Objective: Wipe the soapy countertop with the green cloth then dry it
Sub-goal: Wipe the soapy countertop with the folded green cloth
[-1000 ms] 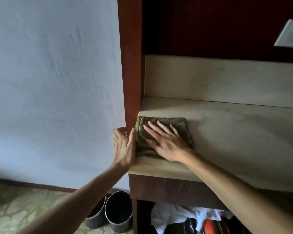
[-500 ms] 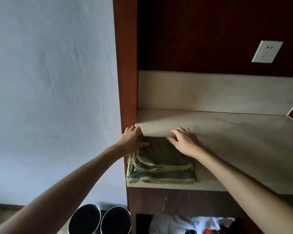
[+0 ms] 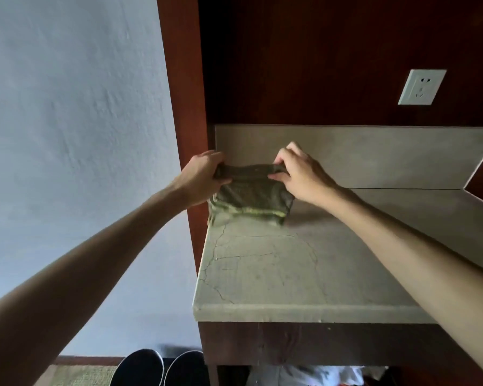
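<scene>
I have the folded dark-green cloth with its pale-green hem (image 3: 248, 195) at mid-frame, at the back left corner of the pale grey, hairline-cracked stone countertop (image 3: 262, 274), its lower edge resting on the stone and its upper edge lifted. My left hand (image 3: 200, 178) is pinched closed on the upper left corner, thumb under and fingers over; my right hand (image 3: 299, 174) is pinched the same way on the upper right corner, so the top edge is stretched taut between them. It hangs soft and limp below that line, several layers thick, and I judge it light but floppy (heavier if it has taken up soapy water, which I can't tell from here). Held by two corners it will sag and unfold, so for wiping I'd rather lay it flat and press a palm on its middle. The stone looks smooth, so the cloth should slide easily; I see no suds on it.
</scene>
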